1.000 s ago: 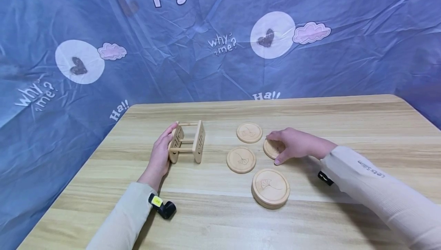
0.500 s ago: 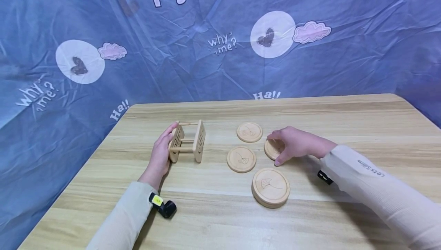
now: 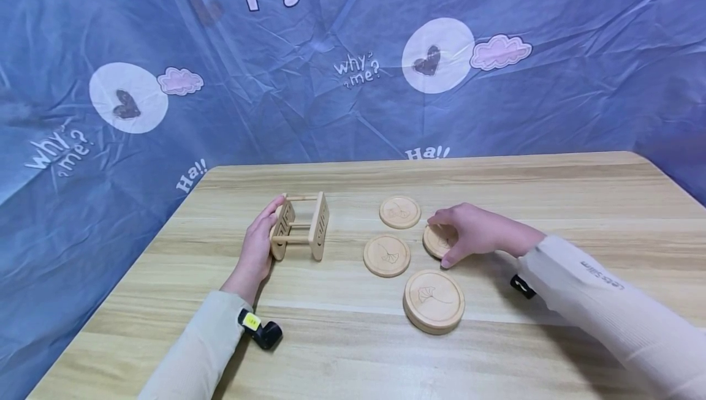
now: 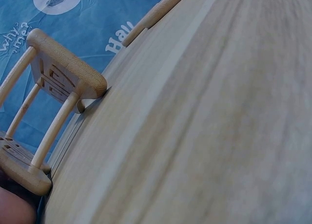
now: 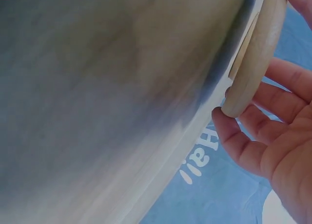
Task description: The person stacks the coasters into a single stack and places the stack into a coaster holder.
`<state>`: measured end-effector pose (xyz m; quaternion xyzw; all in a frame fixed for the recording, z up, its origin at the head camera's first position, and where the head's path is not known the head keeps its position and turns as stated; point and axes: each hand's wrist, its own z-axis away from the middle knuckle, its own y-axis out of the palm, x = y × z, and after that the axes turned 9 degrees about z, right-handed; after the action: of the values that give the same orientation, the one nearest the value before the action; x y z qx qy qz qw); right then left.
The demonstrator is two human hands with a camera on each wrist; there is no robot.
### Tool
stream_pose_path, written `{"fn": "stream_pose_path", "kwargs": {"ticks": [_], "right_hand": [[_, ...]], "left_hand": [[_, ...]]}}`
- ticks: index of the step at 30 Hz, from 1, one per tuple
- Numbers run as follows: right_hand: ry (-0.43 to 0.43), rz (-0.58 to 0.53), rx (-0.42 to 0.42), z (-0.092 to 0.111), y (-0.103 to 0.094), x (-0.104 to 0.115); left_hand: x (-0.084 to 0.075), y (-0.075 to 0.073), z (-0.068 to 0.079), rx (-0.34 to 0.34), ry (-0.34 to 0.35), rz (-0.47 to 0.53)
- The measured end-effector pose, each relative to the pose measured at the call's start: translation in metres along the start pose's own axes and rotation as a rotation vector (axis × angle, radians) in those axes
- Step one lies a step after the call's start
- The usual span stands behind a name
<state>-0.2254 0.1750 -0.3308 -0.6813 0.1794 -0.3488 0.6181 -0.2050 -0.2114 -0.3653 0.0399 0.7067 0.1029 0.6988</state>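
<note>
A small wooden coaster rack (image 3: 318, 226), two fretwork side panels joined by dowels, stands on the left of the table. My left hand (image 3: 255, 250) rests with extended fingers along its outer left panel; the thumb is hidden. In the left wrist view the rack (image 4: 68, 63) stands tilted by the camera angle, a bit of hand (image 4: 14, 207) at its lower corner. My right hand (image 3: 477, 230) pinches a round wooden coaster (image 3: 434, 239) by its rim between thumb and fingers. From the right wrist, fingertips curl about the edge of that coaster (image 5: 261, 53).
Two single coasters with leaf engravings, a farther one (image 3: 399, 212) and a nearer one (image 3: 387, 256), lie between rack and right hand. A coaster stack (image 3: 433, 301) sits nearer the front. Behind the wooden table (image 3: 331, 351) hangs a blue printed cloth (image 3: 309, 106).
Over the last second my right hand and wrist shift very slightly, still at the same coaster. The left hand, rack and other coasters stay put.
</note>
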Motion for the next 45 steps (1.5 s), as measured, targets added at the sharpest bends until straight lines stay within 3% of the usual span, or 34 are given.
{"fn": "stream_pose_path", "kwargs": {"ticks": [15, 26, 33, 45], "right_hand": [[-0.054, -0.062, -0.068, 0.009, -0.017, 0.003], [-0.115, -0.098, -0.085, 0.016, -0.023, 0.021], [-0.147, -0.059, -0.121, 0.025, -0.019, 0.031], [-0.23, -0.124, -0.105, 0.029, -0.01, 0.043]], "left_hand": [[0.0, 0.0, 0.001, 0.005, 0.01, -0.005], [0.001, -0.001, 0.002, -0.006, -0.001, -0.014], [0.001, 0.0, 0.001, -0.002, 0.001, -0.005], [0.0, 0.001, 0.001, 0.001, 0.005, -0.004]]}}
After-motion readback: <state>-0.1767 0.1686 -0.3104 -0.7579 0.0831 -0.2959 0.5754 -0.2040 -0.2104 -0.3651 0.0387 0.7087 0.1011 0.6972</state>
